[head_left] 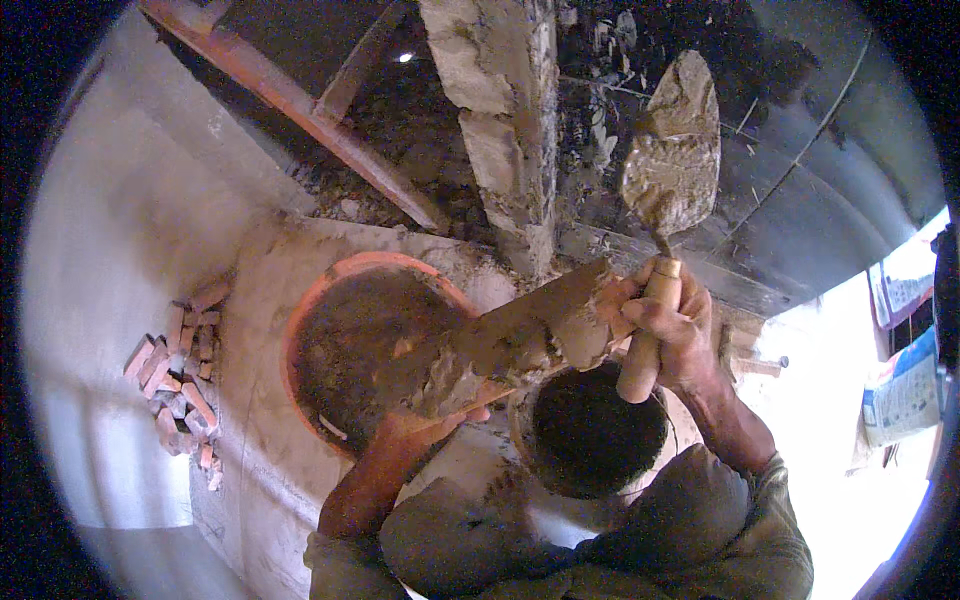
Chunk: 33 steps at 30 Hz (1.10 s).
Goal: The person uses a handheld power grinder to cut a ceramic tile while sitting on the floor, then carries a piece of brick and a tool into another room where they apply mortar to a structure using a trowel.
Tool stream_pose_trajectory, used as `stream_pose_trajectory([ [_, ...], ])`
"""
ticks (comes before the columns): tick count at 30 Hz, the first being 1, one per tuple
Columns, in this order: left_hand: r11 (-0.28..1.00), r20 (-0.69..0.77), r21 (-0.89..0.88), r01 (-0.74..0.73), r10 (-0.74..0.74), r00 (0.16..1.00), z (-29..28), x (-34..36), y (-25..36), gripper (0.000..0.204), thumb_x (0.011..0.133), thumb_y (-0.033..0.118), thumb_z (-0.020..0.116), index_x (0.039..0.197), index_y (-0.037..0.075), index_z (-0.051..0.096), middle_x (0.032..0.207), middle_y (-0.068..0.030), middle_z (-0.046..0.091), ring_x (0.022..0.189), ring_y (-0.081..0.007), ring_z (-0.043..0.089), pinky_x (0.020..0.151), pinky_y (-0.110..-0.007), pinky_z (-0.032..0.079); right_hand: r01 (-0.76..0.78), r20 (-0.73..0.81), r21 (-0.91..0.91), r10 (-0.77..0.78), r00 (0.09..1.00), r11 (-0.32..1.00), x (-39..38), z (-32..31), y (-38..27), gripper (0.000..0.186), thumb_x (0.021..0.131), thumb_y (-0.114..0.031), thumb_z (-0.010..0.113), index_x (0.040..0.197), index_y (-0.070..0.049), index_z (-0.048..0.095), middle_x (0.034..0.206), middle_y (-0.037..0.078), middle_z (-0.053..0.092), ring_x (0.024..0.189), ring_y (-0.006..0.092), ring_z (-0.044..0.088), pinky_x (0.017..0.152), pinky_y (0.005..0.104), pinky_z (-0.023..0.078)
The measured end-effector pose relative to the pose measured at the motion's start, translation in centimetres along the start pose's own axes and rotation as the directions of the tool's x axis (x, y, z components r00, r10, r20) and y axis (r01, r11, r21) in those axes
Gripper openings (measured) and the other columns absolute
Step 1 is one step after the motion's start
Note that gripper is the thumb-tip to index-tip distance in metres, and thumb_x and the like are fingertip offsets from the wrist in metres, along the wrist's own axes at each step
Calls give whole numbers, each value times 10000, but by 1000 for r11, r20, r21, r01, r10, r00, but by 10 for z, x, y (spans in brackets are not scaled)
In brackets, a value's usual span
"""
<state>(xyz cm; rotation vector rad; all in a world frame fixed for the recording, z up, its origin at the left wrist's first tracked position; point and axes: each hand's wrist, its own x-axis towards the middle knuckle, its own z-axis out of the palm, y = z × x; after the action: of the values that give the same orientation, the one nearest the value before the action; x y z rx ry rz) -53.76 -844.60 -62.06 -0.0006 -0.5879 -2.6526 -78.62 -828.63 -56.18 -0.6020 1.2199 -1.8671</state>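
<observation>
A long, mortar-smeared slab [540, 320] lies tilted across the middle, its right end higher. My left hand [425, 425] is closed round its lower left end from beneath; most of those fingers are hidden under it. In my right hand [672, 325] a trowel [678, 155] is gripped by its light wooden handle, the fingers wrapped round it. The trowel's blade points up and away and is coated with wet mortar. My right fingers are up against the slab's right end; whether they also grip it, I cannot tell.
Below the slab stands a round orange-rimmed tub [292, 340] with dark mortar in it. A dark-mouthed bucket [598, 430] is close to my body. Broken red bricks [180, 375] are heaped at left. Beyond are a mortar-covered post [500, 130] and a reddish metal beam [310, 125]. Printed sacks [900, 390] are at right.
</observation>
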Motion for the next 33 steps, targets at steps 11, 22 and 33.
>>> stream_pose_trajectory([
  [11,996,-76,-19,82,-84,994,-17,-8,-25,702,907,527,475,1447,130,265,1466,-161,283,1313,-415,282,983,-625,367,76,27,-230,-72,997,970,-1,-4,14,261,800,-39,647,1009,11,498,846,111,632,690,196,637,618,323,534],
  [22,987,-223,-110,-118,91,971,-61,-60,-15,733,904,516,493,1464,132,218,1491,-172,217,1345,-417,203,958,-629,382,-39,-67,-940,-70,995,340,-48,-86,-24,252,738,-123,719,840,-28,509,673,33,507,604,155,487,587,306,428],
  [33,930,-235,-245,-272,215,948,-94,-70,3,768,901,505,511,1481,133,172,1516,-182,152,1376,-419,123,933,-633,397,206,148,-975,452,879,-82,-72,-80,-39,277,794,-262,703,872,-48,545,739,104,583,625,276,603,560,390,485],
])
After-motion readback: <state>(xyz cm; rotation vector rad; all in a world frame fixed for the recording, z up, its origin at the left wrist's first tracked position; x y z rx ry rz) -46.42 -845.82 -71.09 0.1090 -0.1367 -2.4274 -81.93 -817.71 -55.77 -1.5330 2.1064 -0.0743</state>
